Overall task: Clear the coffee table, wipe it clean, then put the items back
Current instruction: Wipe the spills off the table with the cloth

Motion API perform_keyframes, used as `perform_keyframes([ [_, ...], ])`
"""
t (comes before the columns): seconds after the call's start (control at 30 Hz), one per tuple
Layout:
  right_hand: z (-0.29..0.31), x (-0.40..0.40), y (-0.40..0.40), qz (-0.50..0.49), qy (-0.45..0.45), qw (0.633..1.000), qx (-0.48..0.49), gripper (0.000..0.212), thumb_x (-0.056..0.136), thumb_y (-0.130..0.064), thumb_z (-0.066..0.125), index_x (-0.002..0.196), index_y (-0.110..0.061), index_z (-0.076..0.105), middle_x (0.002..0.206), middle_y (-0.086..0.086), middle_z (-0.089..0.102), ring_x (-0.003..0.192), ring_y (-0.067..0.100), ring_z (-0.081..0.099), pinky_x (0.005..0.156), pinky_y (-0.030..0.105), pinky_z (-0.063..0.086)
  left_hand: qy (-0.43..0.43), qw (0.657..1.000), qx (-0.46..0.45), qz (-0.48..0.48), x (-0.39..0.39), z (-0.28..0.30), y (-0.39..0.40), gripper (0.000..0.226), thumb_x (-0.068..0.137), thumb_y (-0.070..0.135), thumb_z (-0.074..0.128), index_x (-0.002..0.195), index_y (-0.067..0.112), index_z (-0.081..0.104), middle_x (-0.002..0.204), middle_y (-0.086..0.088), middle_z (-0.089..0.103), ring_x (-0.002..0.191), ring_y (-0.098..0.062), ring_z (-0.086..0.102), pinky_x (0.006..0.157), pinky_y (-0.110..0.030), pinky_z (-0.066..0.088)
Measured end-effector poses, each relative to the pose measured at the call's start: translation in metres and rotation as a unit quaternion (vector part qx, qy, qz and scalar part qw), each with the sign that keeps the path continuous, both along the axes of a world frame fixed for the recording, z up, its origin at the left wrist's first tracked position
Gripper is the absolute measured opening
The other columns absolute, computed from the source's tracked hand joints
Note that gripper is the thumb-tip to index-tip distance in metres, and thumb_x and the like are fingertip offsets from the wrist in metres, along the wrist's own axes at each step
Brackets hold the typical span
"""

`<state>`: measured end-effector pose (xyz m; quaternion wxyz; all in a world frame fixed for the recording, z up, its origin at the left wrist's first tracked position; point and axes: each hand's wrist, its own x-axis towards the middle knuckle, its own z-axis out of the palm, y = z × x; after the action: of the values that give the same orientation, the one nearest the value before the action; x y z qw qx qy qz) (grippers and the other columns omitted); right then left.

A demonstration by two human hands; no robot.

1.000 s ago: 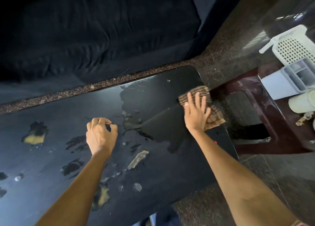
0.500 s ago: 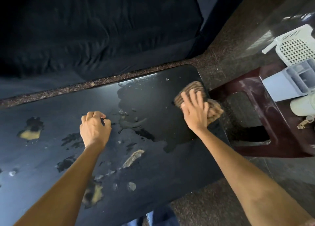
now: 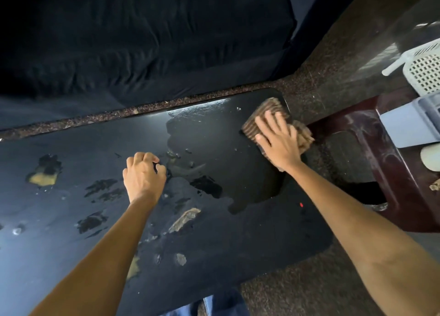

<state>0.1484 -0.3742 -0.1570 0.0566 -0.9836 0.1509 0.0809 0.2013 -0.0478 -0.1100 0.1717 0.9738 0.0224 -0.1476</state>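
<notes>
A dark sofa (image 3: 142, 41) runs along the far side of the black bench (image 3: 238, 256), and a maroon stool (image 3: 404, 196) stands just beside its right end, carrying a white perforated basket (image 3: 426, 75) and a grey box (image 3: 409, 127); their contents are not visible. The right hand (image 3: 278, 141) presses flat, fingers straight, on the brown cloth (image 3: 266, 118) at the bench's far right corner. The left hand (image 3: 144, 175) rests clenched on the scuffed top, holding nothing.
</notes>
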Motion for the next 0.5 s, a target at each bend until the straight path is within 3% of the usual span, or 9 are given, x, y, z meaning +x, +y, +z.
perform_keyframes([
  [0.1, -0.002, 0.016, -0.019, -0.272, 0.005, 0.960, 0.072, 0.059, 0.097, -0.053, 0.022, 0.150, -0.031, 0.009, 0.159, 0.005, 0.010, 0.144, 0.029, 0.011, 0.110, 0.054, 0.015, -0.004, 1.000, -0.006, 0.020, 0.008, 0.001, -0.006, 0.025, 0.088, 0.015, 0.051, 0.108, 0.006, 0.063, 0.120, -0.014, 0.057, 0.116, -0.033, 0.044, 0.094, -0.043, 0.037],
  [0.2, -0.001, 0.037, 0.003, -0.328, -0.011, 0.942, 0.065, 0.059, 0.098, -0.050, 0.022, 0.151, -0.025, 0.011, 0.158, 0.008, 0.014, 0.143, 0.029, 0.015, 0.110, 0.055, 0.013, 0.000, 0.999, -0.009, 0.037, 0.010, -0.002, -0.014, 0.024, 0.088, 0.015, 0.052, 0.107, 0.007, 0.064, 0.121, -0.014, 0.057, 0.116, -0.033, 0.044, 0.094, -0.043, 0.037],
  [0.27, -0.003, 0.038, 0.022, -0.245, -0.022, 0.969, 0.025, 0.061, 0.097, -0.050, 0.024, 0.150, -0.022, 0.013, 0.158, 0.008, 0.012, 0.145, 0.029, 0.011, 0.111, 0.055, 0.011, -0.005, 0.999, -0.010, 0.041, 0.009, -0.004, -0.021, 0.024, 0.088, 0.014, 0.052, 0.107, 0.006, 0.064, 0.120, -0.014, 0.057, 0.115, -0.034, 0.044, 0.093, -0.044, 0.037],
  [0.37, -0.002, 0.036, 0.062, -0.046, -0.016, 0.999, -0.011, 0.056, 0.097, -0.044, 0.024, 0.149, -0.023, 0.020, 0.156, 0.006, 0.020, 0.143, 0.027, 0.017, 0.107, 0.049, 0.022, -0.010, 0.999, -0.004, 0.037, 0.007, -0.003, -0.034, 0.022, 0.087, 0.013, 0.053, 0.105, 0.006, 0.065, 0.118, -0.015, 0.058, 0.114, -0.035, 0.045, 0.092, -0.045, 0.037],
  [0.5, 0.001, 0.038, 0.076, 0.233, 0.025, 0.972, 0.022, 0.053, 0.096, -0.043, 0.012, 0.146, -0.032, 0.026, 0.156, -0.003, 0.023, 0.144, 0.020, 0.018, 0.107, 0.048, 0.026, -0.020, 0.999, -0.015, 0.032, 0.010, 0.002, -0.045, 0.022, 0.087, 0.013, 0.054, 0.104, 0.006, 0.065, 0.118, -0.015, 0.059, 0.115, -0.035, 0.044, 0.093, -0.045, 0.037],
])
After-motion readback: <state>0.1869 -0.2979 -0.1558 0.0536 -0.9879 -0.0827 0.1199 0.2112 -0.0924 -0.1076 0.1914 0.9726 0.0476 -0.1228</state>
